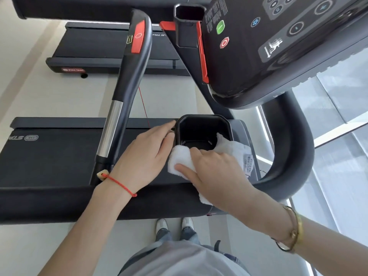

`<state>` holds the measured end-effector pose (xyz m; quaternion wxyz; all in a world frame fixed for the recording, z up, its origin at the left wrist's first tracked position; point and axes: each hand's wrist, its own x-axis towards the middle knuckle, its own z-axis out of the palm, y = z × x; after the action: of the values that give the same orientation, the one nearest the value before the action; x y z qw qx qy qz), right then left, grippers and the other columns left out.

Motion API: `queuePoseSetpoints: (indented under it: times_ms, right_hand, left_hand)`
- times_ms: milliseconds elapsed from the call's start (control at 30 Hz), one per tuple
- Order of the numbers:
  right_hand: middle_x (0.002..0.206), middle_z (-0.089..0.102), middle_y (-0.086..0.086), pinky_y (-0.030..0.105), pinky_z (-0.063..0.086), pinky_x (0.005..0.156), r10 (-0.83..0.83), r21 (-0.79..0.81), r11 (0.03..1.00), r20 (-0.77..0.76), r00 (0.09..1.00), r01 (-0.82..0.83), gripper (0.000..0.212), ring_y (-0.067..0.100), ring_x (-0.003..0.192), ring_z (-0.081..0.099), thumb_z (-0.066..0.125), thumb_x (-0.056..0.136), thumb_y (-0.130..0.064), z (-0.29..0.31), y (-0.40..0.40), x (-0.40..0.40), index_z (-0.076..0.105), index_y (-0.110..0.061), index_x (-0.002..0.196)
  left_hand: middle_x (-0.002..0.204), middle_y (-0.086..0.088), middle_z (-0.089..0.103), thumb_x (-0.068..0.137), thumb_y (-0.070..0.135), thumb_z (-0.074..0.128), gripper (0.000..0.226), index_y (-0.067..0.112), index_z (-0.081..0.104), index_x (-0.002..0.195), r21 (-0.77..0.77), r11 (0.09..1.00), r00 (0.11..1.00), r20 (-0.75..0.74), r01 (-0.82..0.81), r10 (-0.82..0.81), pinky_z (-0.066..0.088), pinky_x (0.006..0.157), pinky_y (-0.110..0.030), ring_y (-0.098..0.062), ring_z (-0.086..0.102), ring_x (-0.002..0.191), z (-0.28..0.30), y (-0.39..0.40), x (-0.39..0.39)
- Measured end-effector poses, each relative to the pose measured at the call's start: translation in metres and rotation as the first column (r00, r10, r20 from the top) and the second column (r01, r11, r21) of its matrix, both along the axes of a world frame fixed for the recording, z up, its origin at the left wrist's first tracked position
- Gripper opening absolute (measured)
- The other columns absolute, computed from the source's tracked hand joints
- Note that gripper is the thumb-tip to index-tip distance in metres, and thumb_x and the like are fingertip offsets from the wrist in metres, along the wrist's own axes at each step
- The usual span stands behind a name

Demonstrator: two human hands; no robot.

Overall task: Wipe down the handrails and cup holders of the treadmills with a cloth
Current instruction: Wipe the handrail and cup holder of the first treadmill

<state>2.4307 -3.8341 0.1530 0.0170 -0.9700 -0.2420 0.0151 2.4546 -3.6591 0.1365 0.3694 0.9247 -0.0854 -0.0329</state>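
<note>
Clearly the step in hand is the cup holder (203, 132), a black well whose near rim lies just under both sets of fingertips. Ordered by size, the white cloth (181, 158) comes next, draped over that rim beneath the right hand (217, 168), whose fingers press it flat, slightly spread, not pinching. Beside it, the left hand (143, 154) steadies the outer wall, fingers together. Best practice, I judge: push the cloth down past the fingertips and sweep the floor and corners.
</note>
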Motion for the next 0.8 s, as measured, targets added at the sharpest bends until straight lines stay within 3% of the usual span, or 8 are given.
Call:
queuePoseSetpoints:
  times_ms: [100, 233, 300, 367, 433, 567, 700, 800]
  right_hand:
    - [0.051, 0.054, -0.006, 0.023, 0.023, 0.045, -0.145, -0.042, 0.987, 0.175, 0.974, 0.155, 0.042, 0.012, 0.043, 0.054, 0.062, 0.086, -0.054, 0.000, 0.026, -0.004, 0.050, -0.020, 0.065]
    - [0.069, 0.047, -0.003, 0.027, 0.027, 0.052, -0.268, 0.046, 0.963, 0.032, 0.963, 0.266, 0.035, 0.019, 0.071, 0.064, 0.037, 0.102, -0.046, -0.010, 0.050, 0.011, 0.035, -0.016, 0.083]
    - [0.074, 0.048, -0.002, 0.027, 0.026, 0.053, -0.315, 0.117, 0.943, 0.012, 0.949, 0.311, 0.034, 0.022, 0.080, 0.064, 0.033, 0.103, -0.044, -0.015, 0.056, 0.030, 0.041, -0.014, 0.090]
    - [0.086, 0.059, 0.003, 0.030, 0.032, 0.059, -0.329, 0.119, 0.938, 0.011, 0.944, 0.325, 0.036, 0.025, 0.084, 0.064, 0.035, 0.104, -0.040, -0.013, 0.059, 0.047, 0.052, -0.009, 0.098]
    - [0.081, 0.053, 0.004, 0.030, 0.031, 0.058, -0.333, 0.135, 0.934, -0.015, 0.943, 0.332, 0.040, 0.026, 0.074, 0.058, 0.035, 0.103, -0.043, -0.011, 0.058, 0.052, 0.053, -0.007, 0.096]
    - [0.061, 0.037, -0.002, 0.031, 0.019, 0.047, -0.253, 0.161, 0.951, -0.073, 0.965, 0.262, 0.047, 0.017, 0.051, 0.035, 0.039, 0.098, -0.051, -0.003, 0.038, 0.032, 0.035, -0.011, 0.073]
    - [0.054, 0.038, -0.003, 0.030, 0.022, 0.047, -0.073, 0.176, 0.980, -0.111, 0.991, 0.092, 0.048, 0.013, 0.048, 0.035, 0.040, 0.094, -0.058, 0.012, 0.010, 0.011, 0.029, -0.020, 0.066]
    - [0.055, 0.044, -0.005, 0.024, 0.026, 0.049, -0.031, 0.180, 0.982, -0.109, 0.994, 0.050, 0.058, 0.013, 0.051, 0.043, 0.024, 0.083, -0.071, 0.015, -0.005, -0.002, 0.044, -0.016, 0.077]
  left_hand:
    - [0.134, 0.009, 0.057, 0.102, 0.036, 0.032, 0.046, 0.028, 0.042, 0.146, 0.047, 0.999, 0.999, 0.035, -0.001, -0.001, 0.048, 0.099, -0.038, -0.010, 0.055, 0.119, 0.004, 0.010, -0.012]
    - [0.129, 0.009, 0.059, 0.100, 0.037, 0.033, 0.048, 0.025, 0.044, 0.145, 0.085, 0.996, 0.996, 0.086, 0.016, -0.023, 0.050, 0.096, -0.036, -0.009, 0.058, 0.115, 0.009, 0.018, -0.023]
    - [0.128, 0.008, 0.060, 0.099, 0.035, 0.035, 0.048, 0.024, 0.044, 0.145, 0.109, 0.994, 0.995, 0.097, 0.024, -0.035, 0.050, 0.095, -0.035, -0.011, 0.059, 0.114, 0.009, 0.022, -0.028]
    - [0.128, 0.006, 0.060, 0.099, 0.033, 0.039, 0.047, 0.023, 0.044, 0.145, 0.141, 0.990, 0.994, 0.104, 0.025, -0.040, 0.050, 0.094, -0.035, -0.013, 0.059, 0.114, 0.008, 0.025, -0.036]
    - [0.127, 0.006, 0.061, 0.099, 0.033, 0.040, 0.047, 0.022, 0.046, 0.144, 0.151, 0.988, 0.993, 0.111, 0.016, -0.033, 0.051, 0.092, -0.037, -0.014, 0.060, 0.112, 0.008, 0.029, -0.046]
    - [0.120, 0.008, 0.063, 0.099, 0.032, 0.041, 0.043, 0.022, 0.051, 0.140, 0.128, 0.992, 0.992, 0.119, 0.019, -0.035, 0.052, 0.088, -0.034, -0.012, 0.061, 0.108, 0.007, 0.034, -0.063]
    - [0.122, 0.009, 0.064, 0.099, 0.031, 0.044, 0.041, 0.022, 0.053, 0.138, 0.164, 0.985, 0.989, 0.129, 0.045, -0.067, 0.050, 0.094, -0.031, -0.012, 0.060, 0.114, 0.005, 0.041, -0.073]
    - [0.120, 0.011, 0.065, 0.099, 0.031, 0.044, 0.039, 0.023, 0.056, 0.135, 0.217, 0.974, 0.984, 0.151, 0.056, -0.090, 0.047, 0.089, -0.025, -0.009, 0.061, 0.109, 0.004, 0.045, -0.080]
